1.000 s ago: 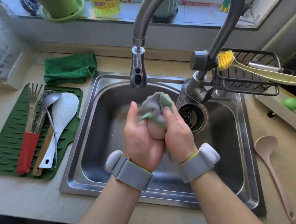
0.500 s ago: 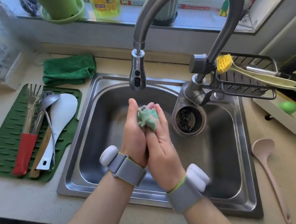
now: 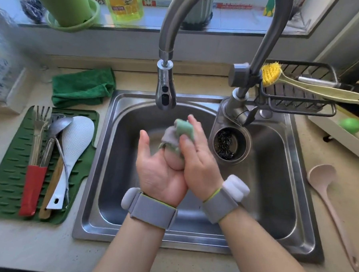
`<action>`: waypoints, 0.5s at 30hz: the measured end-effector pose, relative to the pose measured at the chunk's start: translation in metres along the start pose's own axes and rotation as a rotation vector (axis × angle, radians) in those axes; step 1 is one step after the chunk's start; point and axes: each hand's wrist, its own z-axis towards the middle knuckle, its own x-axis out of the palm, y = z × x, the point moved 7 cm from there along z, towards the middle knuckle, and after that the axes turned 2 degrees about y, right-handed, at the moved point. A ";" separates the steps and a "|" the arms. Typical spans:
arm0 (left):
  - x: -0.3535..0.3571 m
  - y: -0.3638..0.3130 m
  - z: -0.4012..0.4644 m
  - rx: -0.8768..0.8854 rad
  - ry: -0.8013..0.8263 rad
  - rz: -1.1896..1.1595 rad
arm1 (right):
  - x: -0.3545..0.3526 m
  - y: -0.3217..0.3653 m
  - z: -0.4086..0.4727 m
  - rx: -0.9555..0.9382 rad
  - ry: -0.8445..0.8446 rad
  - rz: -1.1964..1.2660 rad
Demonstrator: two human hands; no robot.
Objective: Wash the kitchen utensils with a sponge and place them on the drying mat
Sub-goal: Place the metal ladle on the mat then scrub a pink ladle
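While the right hand (image 3: pixel 196 157) gripped the sponge (image 3: pixel 180 133) over the sink (image 3: pixel 273 224), the left hand (image 3: pixel 158 168) lay open against it.

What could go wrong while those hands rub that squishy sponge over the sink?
The sponge is pinched only by the right hand against the open left hand, so it might slip down into the sink.

The pink ladle lies on the counter right of the sink, apart from the washed utensils on the drying mat. It may get forgotten.
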 end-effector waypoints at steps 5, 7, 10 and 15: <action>-0.003 -0.005 -0.002 0.054 -0.114 0.074 | 0.001 0.005 -0.004 -0.126 -0.019 -0.129; -0.010 -0.011 -0.005 0.084 -0.183 0.067 | 0.008 0.000 -0.016 -0.178 0.004 -0.202; -0.014 -0.025 -0.002 0.142 -0.230 0.027 | 0.005 -0.022 -0.023 -0.141 0.032 -0.294; -0.016 -0.039 -0.002 0.185 -0.174 0.016 | -0.016 -0.061 -0.012 0.129 0.094 -0.561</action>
